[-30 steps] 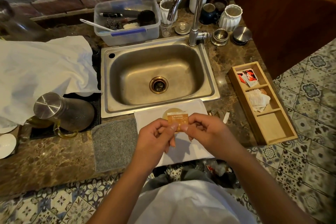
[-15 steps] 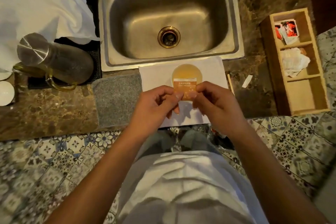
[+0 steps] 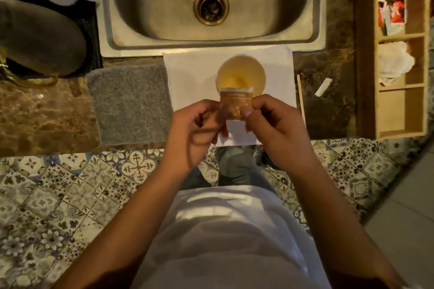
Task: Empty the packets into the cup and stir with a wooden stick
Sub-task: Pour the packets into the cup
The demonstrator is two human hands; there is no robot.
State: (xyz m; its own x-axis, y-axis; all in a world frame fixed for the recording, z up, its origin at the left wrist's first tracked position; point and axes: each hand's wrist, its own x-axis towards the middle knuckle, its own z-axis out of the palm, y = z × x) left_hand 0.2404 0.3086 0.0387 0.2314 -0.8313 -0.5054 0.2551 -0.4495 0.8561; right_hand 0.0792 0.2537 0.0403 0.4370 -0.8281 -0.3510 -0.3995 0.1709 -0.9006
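Note:
A small orange packet with a white top edge is pinched between my left hand and my right hand, one at each side. It hovers just in front of a pale paper cup that stands on a white napkin by the sink. The packet covers the cup's near rim. A wooden stick lies on the counter to the right of the napkin.
A steel sink lies behind the cup. A wooden compartment tray at the right holds red packets and white wrappers. A grey mat lies left of the napkin, a dark jug far left. A white paper scrap lies nearby.
The view has tilted down and closer over the counter's edge. Both hands still hold the packet, now nearer the cup's front rim.

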